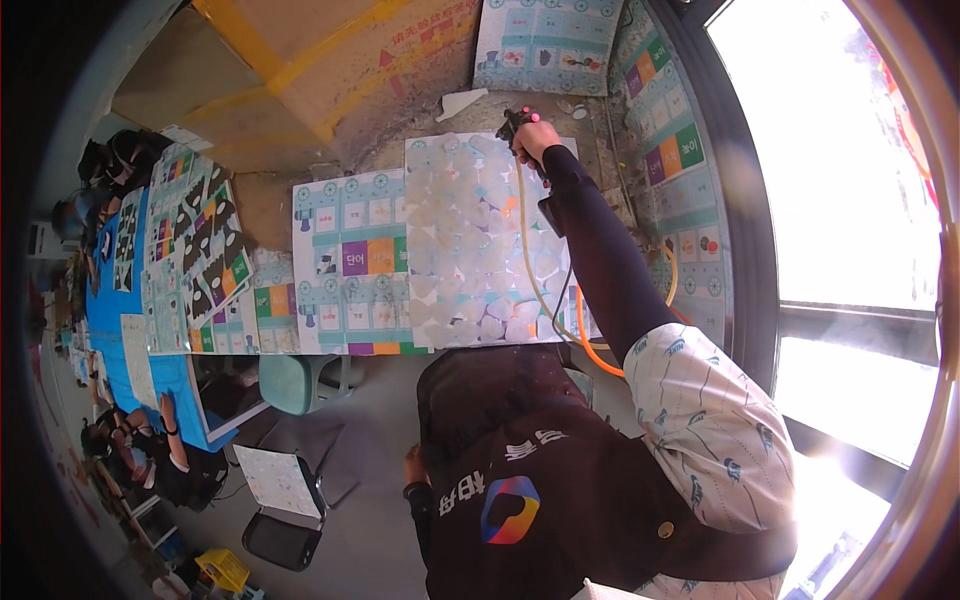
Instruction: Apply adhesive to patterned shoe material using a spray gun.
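Note:
At the far right corner of the worktable, my right hand (537,140) is closed around a black spray gun (514,124) with pink knobs. A pale yellowish hose (524,240) runs from it down over the near table edge. Below and left of the gun lies a sheet covered with whitish, translucent round pieces (470,240). It overlaps a printed card sheet (345,265) with teal, purple, orange and green blocks. My left hand (413,467) hangs low beside my dark apron (510,440); its fingers are mostly hidden.
Printed boards (545,45) stand behind and along the right, beside a window (830,130). A large cardboard box (290,60) is at the back. An orange hose (597,362) hangs near my right arm. Chairs (285,540) stand left; people sit around a blue table (120,300).

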Available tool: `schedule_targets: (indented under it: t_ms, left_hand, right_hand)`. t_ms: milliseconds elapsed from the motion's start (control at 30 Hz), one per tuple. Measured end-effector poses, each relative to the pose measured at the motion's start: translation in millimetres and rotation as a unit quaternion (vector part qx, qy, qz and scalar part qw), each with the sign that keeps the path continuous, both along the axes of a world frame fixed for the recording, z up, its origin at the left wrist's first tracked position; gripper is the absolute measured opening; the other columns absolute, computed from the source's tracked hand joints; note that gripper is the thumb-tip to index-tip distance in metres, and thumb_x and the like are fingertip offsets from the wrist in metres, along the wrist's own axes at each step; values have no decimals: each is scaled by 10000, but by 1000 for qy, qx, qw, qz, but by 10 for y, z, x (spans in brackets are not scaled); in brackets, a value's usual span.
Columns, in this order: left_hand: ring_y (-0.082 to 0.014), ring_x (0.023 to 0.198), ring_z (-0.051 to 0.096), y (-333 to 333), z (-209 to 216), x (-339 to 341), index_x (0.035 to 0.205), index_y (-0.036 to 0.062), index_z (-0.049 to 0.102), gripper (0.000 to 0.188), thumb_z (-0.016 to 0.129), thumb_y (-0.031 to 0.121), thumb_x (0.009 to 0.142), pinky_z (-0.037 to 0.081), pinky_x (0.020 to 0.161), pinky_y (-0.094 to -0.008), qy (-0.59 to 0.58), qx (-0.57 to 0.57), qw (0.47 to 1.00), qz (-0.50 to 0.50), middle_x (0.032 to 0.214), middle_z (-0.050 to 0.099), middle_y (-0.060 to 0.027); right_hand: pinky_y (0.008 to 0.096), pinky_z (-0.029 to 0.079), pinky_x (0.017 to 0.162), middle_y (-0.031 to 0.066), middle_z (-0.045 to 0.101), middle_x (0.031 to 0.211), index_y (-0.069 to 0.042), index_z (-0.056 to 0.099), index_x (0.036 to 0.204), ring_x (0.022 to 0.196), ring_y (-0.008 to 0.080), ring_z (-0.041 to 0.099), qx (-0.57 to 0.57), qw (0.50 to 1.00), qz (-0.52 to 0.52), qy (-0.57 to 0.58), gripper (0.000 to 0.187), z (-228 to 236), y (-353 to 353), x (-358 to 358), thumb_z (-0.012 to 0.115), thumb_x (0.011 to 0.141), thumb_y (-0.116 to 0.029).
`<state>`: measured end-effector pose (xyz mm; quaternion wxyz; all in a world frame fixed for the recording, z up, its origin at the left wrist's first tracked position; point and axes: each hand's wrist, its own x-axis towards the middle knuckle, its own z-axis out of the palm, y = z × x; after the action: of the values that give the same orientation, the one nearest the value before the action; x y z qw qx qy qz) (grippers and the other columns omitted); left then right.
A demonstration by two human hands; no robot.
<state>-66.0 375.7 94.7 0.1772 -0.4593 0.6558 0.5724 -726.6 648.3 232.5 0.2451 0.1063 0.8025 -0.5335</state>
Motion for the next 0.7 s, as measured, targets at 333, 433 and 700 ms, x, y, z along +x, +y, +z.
schedule_targets:
  t_ms: [333,433,700]
  left_hand:
    - [-152,767,600,51,21,-98,1046,-32,608,301,469,195,904,476,693,-288,0,8,999,45,884,649,-85]
    - [-148,767,600,63,70,-121,1036,-32,614,295,471,189,904,475,690,-285,-8,-3,1000,28,880,651,-83]
    - [-144,752,590,-40,-244,130,1024,-20,623,289,452,178,900,470,684,-289,30,-56,994,-93,844,655,-78]
  right_hand:
    - [328,381,354,129,540,489,26,591,587,365,219,512,12,1000,-13,-7,141,-54,-46,-44,533,679,-65]
    - [328,380,355,130,538,488,26,588,583,363,218,510,42,999,-17,-5,150,-67,-25,-43,529,682,-70]
    - [321,393,363,129,536,488,29,575,580,363,216,509,36,999,-9,-6,161,-44,16,9,528,696,-73]
